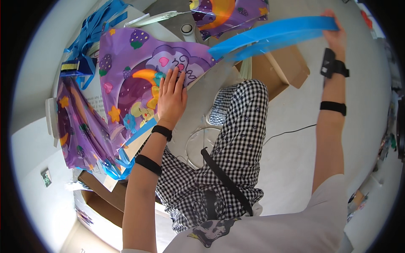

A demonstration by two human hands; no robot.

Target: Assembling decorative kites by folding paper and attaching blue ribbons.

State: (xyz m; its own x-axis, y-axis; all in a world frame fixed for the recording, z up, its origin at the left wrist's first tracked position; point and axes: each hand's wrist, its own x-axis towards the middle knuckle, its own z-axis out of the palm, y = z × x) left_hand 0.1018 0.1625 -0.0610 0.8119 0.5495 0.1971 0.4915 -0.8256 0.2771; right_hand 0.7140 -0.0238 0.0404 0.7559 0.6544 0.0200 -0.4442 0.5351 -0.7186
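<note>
Your left hand (171,99) lies flat, fingers spread and extended, on the purple kite (139,80) at centre left of the frame. It presses the printed sheet down without gripping it. The kite rests on a white table (29,139) and shows a moon, stars and strawberries. Its right corner points toward the upper middle of the frame.

Your right hand (335,36) is raised in the upper right, closed around the end of a blue ribbon (274,36). The ribbon runs in two strips leftward in a long arc from that hand to the kite's right corner, where it joins the sheet.

A second purple kite (78,126) lies folded at the left edge of the table, just beside the first. More blue ribbon (95,25) is heaped in the upper left, and a third kite (225,12) sits at the top centre. A cardboard box (280,69) stands on the floor below the stretched ribbon. Your checked trousers (228,143) fill the middle of the frame.
</note>
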